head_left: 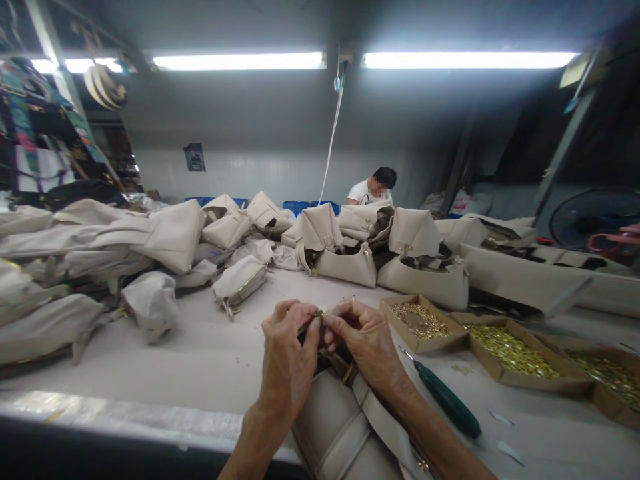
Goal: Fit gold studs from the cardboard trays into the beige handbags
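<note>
A beige handbag lies at the table's front edge, below my hands. My left hand is closed, thumb and fingers pinching a small dark tab end above the bag. Opposite it, the thumb and fingers of my right hand are pressed together at the same spot; what is between them is too small to tell. A beige strap with a gold-coloured buckle runs under my right wrist. Beside my right forearm lies a screwdriver-like tool with a green handle and thin metal shaft.
Cardboard trays of small gold-coloured metal parts and larger gold pieces stand at right. Several beige bags line the table's far side, with more heaped at left. A person sits beyond them. A fan stands far right.
</note>
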